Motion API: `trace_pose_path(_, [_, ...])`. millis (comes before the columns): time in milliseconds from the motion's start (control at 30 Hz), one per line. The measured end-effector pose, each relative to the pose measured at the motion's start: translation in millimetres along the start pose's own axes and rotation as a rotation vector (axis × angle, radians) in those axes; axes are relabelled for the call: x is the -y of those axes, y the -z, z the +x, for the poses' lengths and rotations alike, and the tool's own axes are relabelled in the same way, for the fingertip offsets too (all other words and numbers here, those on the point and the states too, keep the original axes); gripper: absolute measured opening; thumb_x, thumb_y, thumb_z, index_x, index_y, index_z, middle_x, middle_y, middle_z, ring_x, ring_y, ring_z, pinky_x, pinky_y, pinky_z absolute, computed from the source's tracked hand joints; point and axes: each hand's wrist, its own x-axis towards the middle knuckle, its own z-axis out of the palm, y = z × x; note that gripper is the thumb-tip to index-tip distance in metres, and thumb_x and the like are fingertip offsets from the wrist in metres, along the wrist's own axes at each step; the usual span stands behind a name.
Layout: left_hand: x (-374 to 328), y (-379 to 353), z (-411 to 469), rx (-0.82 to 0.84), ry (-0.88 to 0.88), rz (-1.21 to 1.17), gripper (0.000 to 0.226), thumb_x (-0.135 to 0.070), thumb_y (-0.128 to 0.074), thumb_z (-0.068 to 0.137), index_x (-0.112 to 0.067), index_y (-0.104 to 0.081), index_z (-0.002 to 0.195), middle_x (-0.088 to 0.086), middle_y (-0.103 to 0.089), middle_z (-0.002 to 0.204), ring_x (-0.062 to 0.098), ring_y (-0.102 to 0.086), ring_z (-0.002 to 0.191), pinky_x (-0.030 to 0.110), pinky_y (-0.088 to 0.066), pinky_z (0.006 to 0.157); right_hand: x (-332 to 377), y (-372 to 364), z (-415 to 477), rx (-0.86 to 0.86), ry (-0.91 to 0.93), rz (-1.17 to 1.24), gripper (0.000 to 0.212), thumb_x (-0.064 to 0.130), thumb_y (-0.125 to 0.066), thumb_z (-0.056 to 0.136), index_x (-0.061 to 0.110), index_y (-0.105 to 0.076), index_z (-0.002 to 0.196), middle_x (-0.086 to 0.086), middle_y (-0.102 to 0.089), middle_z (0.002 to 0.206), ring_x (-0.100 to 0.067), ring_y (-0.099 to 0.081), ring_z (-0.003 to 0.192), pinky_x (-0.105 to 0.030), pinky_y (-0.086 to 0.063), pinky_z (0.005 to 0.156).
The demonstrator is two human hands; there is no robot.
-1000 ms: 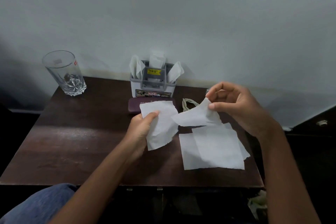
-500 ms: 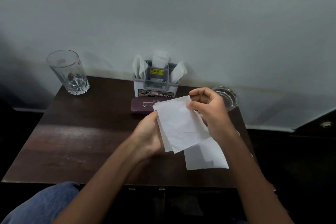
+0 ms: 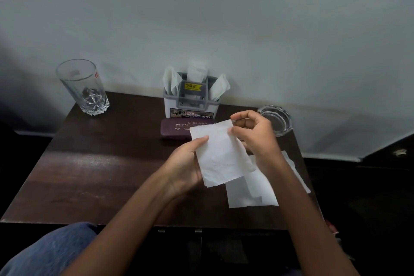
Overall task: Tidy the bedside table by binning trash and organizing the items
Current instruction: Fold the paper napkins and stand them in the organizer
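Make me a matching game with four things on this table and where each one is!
Things:
1. drinking glass
2. ashtray
3. maroon case
4. tissue sheet

Places:
A. held up by the left hand and right hand
B. far right corner of the table
C. far left corner of the table
D. lying just in front of the grey holder

Pairs: 1-C, 2-B, 3-D, 4-A.
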Motion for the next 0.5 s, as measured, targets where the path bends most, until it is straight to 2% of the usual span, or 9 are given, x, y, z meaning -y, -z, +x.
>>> trace_pose_path(67, [-1,1,0,-0.047,0.0,0.012,0.025,-0.019,-0.044,0.096,-0.006,-0.062,0.106,0.011,-0.072,0.097,0.025,-0.067,0.089,0.039,-0.052,0.077,1,18,4,0.061,-0.071,0.033,0.018,-0.005,-0.062,0.08,0.012,-0.06,0.084,-0.004,-0.061,0.076,-0.011,-0.059,0.057,-0.022,-0.05,0.051])
trace_pose_path(133, [-3,2,0,-0.085,0.001,0.025,0.024,-0.019,-0.045,0.096,-0.007,-0.062,0.107,0.013,-0.07,0.103,0.026,-0.066,0.091,0.041,-0.052,0.077,-4,43,10,-0.009,-0.101,0.011,0.014,-0.005,-0.061,0.082,0.009,-0.06,0.082,-0.005,-0.062,0.071,-0.008,-0.06,0.045,-0.019,-0.05,0.045])
trace_pose_path(200, [-5,3,0,-0.108,-0.007,0.036,0.025,-0.019,-0.047,0.095,-0.007,-0.061,0.112,0.013,-0.069,0.108,0.027,-0.066,0.094,0.042,-0.052,0.079,-20,72,17,-0.187,-0.1,-0.187,0.014,-0.004,-0.061,0.081,0.009,-0.061,0.076,-0.008,-0.062,0.07,-0.011,-0.058,0.044,-0.019,-0.047,0.043])
trace_pose_path(267, [-4,4,0,-0.13,-0.01,0.038,0.026,-0.018,-0.047,0.095,-0.006,-0.06,0.113,0.013,-0.069,0.107,0.026,-0.066,0.093,0.041,-0.052,0.077,-38,94,22,-0.272,-0.101,-0.473,0.015,-0.002,-0.061,0.078,0.01,-0.063,0.068,-0.01,-0.062,0.069,-0.018,-0.054,0.051,-0.025,-0.046,0.051])
trace_pose_path(333, [-4,4,0,-0.15,-0.012,0.038,0.026,-0.018,-0.048,0.095,-0.006,-0.061,0.113,0.013,-0.068,0.108,0.027,-0.065,0.094,0.04,-0.052,0.077,-52,104,23,-0.128,-0.144,-0.686,0.017,-0.001,-0.062,0.076,0.011,-0.064,0.065,-0.007,-0.061,0.069,-0.02,-0.054,0.063,-0.026,-0.044,0.059])
trace_pose_path(400, [-3,3,0,-0.159,-0.005,0.036,0.025,-0.019,-0.048,0.095,-0.007,-0.061,0.112,0.013,-0.068,0.11,0.027,-0.065,0.097,0.04,-0.052,0.078,-60,107,22,0.019,-0.19,-0.805,0.014,-0.001,-0.065,0.075,0.011,-0.065,0.07,-0.005,-0.061,0.074,-0.019,-0.055,0.072,-0.022,-0.041,0.055])
trace_pose_path(500, [-3,4,1,-0.174,0.013,0.036,0.024,-0.019,-0.048,0.094,-0.008,-0.061,0.111,0.013,-0.068,0.11,0.029,-0.064,0.1,0.042,-0.052,0.077,-67,113,25,-0.039,-0.195,-0.879,0.023,-0.004,-0.064,0.071,0.017,-0.059,0.062,-0.005,-0.061,0.073,-0.024,-0.058,0.076,-0.025,-0.041,0.06])
